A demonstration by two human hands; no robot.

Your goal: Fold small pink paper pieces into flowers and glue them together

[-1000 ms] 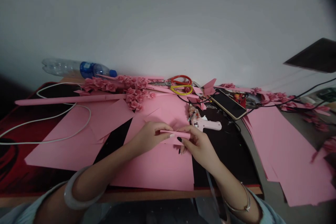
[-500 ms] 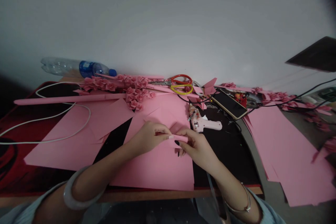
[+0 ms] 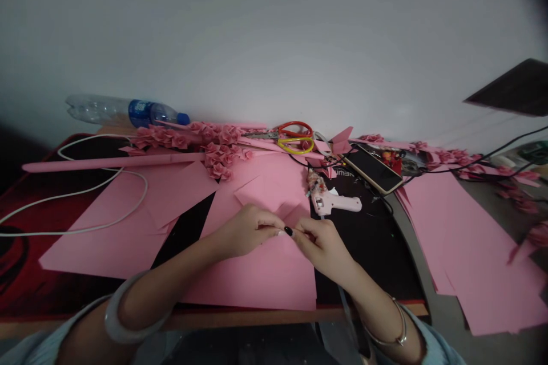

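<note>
The left hand [image 3: 248,232] and right hand [image 3: 327,244] meet, fingers pinched narrow on a mostly hidden paper piece [image 3: 293,214] above the sheet [image 3: 257,282], seemingly to control it from both sides.

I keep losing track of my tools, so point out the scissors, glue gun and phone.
Scissors [image 3: 270,136], head view, on the metal blades.
Glue gun [image 3: 331,202], head view, on the pale body.
Phone [image 3: 375,170], head view, on the dark screen.

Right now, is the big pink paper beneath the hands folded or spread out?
Spread out: the pink paper lies flat, its broad face showing beneath the left hand and the right hand.
</note>
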